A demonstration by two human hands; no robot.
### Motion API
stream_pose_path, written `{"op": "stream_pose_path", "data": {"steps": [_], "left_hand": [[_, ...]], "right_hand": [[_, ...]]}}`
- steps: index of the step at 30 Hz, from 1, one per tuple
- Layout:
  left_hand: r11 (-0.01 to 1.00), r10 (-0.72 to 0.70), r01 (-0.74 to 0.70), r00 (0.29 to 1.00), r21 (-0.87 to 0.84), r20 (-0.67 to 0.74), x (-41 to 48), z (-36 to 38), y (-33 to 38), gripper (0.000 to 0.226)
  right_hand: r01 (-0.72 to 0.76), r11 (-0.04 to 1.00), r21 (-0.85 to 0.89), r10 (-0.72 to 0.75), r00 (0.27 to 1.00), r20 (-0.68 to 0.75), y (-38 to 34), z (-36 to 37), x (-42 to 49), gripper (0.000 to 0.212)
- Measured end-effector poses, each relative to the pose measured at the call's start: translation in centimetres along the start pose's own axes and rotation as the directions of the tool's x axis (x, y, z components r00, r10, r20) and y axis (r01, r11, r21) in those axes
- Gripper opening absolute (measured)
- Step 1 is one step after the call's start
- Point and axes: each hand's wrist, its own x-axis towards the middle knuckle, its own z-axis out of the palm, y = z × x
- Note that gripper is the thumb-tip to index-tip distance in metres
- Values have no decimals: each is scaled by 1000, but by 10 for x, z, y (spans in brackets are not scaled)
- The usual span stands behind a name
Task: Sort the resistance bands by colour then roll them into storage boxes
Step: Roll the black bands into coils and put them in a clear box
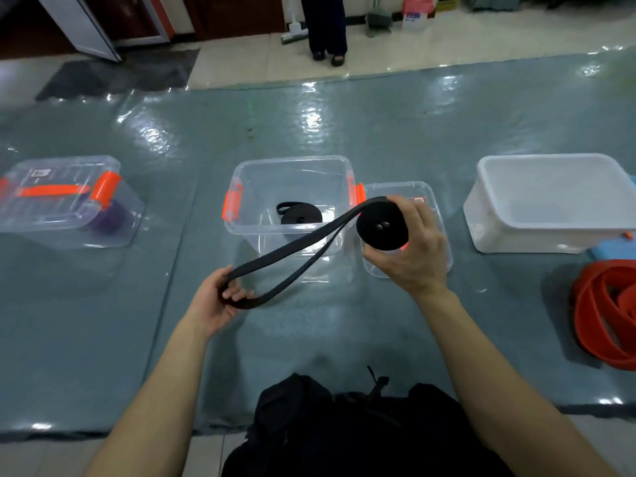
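Black band (371,233): right hand (414,258) grips its coil, left hand (210,304) pinches its loop; second black band (301,215) in middle box (292,161)

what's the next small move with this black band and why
Probably turn the roll in the right hand to wind in the loop, which runs loose to the left hand. Only then is it ready to join the rolled band in the clear box.

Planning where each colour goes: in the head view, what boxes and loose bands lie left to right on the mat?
Lidded clear plastic box with orange handle, holding a purple band → open clear plastic box with orange latches, holding a rolled black band → white plastic tub → loose pile of red-orange bands.
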Motion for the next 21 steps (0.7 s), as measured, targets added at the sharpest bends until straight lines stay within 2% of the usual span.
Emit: {"op": "stream_pose_path", "data": {"steps": [2,4,5,6,7,8,10,12,14,17,21], "left_hand": [[989,-49,58,997,137,-65,-2,0,-6,24],[901,-10,76,988,427,-154,-5,5,-12,21],[824,77,32,983,566,-168,-8,12,-9,26],[739,185,-55,975,671,-123,-15,25,-3,30],[667,276,-176,961,724,-20,-27,44,6,32],[613,332,-320,934,722,133,-41,66,18,32],[529,339,-566,824,633,454,-74,113,44,38],[496,290,-688,706,530,646,-106,157,65,53],[462,262,-722,667,516,698,-128,184,77,58],[354,307,-749,658,560,687,-138,200,80,44],[378,277,-733,673,566,686,-138,207,80,44]], "right_hand": [[72,997,7,-72,997,10,-4,-2,5,72],[201,980,-3,-201,979,21,-11,-4,8,72],[276,961,-13,-276,961,33,-15,-5,10,70],[340,940,-18,-339,940,48,-21,-5,10,68],[386,922,-10,-385,921,60,-25,-4,11,64],[420,908,5,-419,905,69,-29,-4,12,61],[466,885,16,-465,882,73,-34,-3,12,58],[488,873,9,-487,871,67,-40,-4,14,60],[497,868,10,-497,867,47,-45,-6,16,59],[501,866,11,-501,865,16,-52,-14,19,54],[460,888,15,-459,888,-26,-58,-22,19,56]]}}
